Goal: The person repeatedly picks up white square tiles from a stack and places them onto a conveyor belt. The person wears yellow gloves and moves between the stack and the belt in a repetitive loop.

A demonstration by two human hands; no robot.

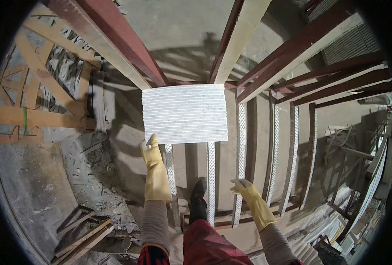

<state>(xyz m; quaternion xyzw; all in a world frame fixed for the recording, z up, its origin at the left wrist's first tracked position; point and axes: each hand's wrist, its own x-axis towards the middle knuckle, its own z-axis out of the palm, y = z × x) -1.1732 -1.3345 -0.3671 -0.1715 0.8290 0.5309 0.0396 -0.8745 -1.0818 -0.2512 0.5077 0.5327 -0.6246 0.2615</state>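
Observation:
A pale grey-white slab [185,114] with parallel ribs, stone-like in look, lies across the metal rack in front of me. At its near left corner is my left hand [152,157], in a yellow rubber glove. The thumb rests on the top face, and the other fingers close around the edge, partly hidden. My right hand [248,191], gloved the same way with greyish fingertips, hovers over the rails on the right. It is apart from the slab, its fingers loosely stretched and holding nothing.
Perforated light strips top several rack rails [211,185]. Dark red uprights [147,57] with pale faces rise at the far side. Wooden frames [41,115] and rubble [96,176] lie left. My boot [199,194] stands between rails. Scrap and beams [359,154] crowd the right.

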